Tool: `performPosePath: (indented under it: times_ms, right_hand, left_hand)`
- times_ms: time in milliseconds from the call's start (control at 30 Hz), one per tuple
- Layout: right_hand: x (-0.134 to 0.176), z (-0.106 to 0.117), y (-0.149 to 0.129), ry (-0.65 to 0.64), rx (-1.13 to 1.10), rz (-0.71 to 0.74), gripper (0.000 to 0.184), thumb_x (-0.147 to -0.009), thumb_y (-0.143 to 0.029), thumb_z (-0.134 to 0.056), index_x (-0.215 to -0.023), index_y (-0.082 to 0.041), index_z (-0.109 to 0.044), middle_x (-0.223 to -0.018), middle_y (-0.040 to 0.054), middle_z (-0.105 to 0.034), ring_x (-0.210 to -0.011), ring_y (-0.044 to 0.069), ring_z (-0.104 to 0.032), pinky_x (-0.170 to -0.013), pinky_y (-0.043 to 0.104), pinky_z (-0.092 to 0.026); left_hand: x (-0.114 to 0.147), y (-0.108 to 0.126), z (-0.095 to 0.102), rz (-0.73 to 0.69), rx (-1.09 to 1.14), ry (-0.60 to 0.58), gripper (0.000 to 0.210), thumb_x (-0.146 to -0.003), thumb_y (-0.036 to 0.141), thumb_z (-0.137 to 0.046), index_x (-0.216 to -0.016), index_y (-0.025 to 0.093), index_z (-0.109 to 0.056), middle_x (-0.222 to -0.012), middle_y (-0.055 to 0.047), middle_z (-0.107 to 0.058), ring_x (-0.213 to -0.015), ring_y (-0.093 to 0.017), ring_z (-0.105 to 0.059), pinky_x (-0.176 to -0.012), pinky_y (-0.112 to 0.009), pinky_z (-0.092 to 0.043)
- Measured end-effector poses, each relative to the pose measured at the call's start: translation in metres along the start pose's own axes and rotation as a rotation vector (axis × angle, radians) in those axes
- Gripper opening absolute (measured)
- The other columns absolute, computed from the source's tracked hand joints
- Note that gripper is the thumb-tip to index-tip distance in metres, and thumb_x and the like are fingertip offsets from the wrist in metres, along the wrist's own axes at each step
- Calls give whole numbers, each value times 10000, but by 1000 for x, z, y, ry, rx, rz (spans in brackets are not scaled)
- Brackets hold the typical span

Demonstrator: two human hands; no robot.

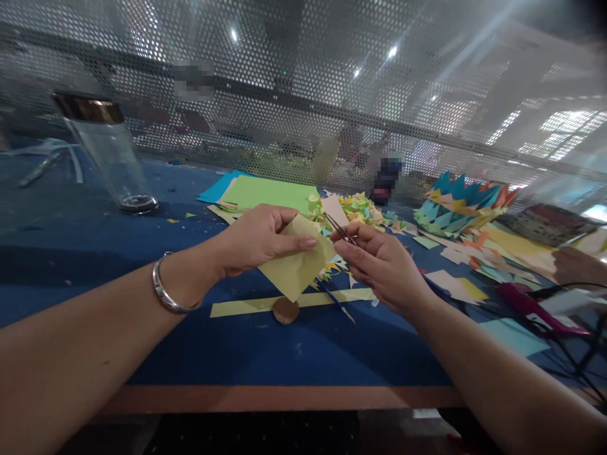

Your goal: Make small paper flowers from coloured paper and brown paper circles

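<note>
My left hand [265, 239] grips a folded sheet of pale yellow paper [298, 262] between thumb and fingers, held above the table. Close to the paper's right edge, my right hand [379, 259] is closed around small scissors [339, 229]. Their slim metal blades point up and left; the handles are hidden by my fingers. Beneath the paper, a long yellow paper strip [246, 307] lies on the blue table, with a round brown disc [285, 310] over it. A thin blue tool with a pointed tip [339, 303] crosses the strip.
Coloured sheets [270, 193] and a heap of paper scraps [360, 208] lie behind my hands. A glass bottle [116, 158] stands left. At right are zigzag-edged paper crowns [467, 202], loose papers, a magenta object [535, 309] and cables. A perforated metal screen [284, 120] rises behind.
</note>
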State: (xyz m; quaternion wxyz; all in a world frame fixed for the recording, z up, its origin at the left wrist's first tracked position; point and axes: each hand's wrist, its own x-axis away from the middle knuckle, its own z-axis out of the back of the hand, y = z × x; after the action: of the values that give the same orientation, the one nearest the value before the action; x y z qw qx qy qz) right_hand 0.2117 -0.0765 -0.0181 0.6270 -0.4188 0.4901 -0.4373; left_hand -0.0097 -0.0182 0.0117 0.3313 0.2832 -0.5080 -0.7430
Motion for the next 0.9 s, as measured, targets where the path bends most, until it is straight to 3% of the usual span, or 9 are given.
performPosePath:
  times_ms: [167,367,567,900]
  right_hand:
    - [-1,-1,3,8,81,23,300,-835,-439,-746,-822,-179,-597,-620,-67,-409,-483,57,-315,-426,230,-239]
    - [-1,-1,0,34,89,48,296,-849,-453,-736,-871,-191,-601,-636,-64,-420,-484,60,-315,-431,236,-245]
    - [0,3,-1,34,77,102,323,-907,-507,-656,-884,-191,-597,-624,-66,-350,-507,72,-265,-442,245,-202]
    - [6,6,-8,70,419,157,399,-940,-579,-555,-871,-192,-622,-604,-50,-374,-508,88,-304,-462,255,-226]
  left_hand:
    - [1,0,-9,-36,97,-1,254,-726,409,-792,-823,199,-686,-803,-30,-735,-689,-169,-676,-575,-230,-512]
    - [0,-5,-12,79,206,-11,308,-698,394,-821,-903,173,-756,-939,-74,-781,-815,-221,-728,-689,-287,-575]
    - [-3,-7,0,76,259,30,303,-700,367,-836,-927,176,-771,-987,-88,-787,-826,-231,-741,-698,-306,-600]
    - [-2,-3,7,48,272,-18,260,-720,372,-833,-901,188,-800,-959,-85,-795,-825,-220,-749,-713,-284,-605]
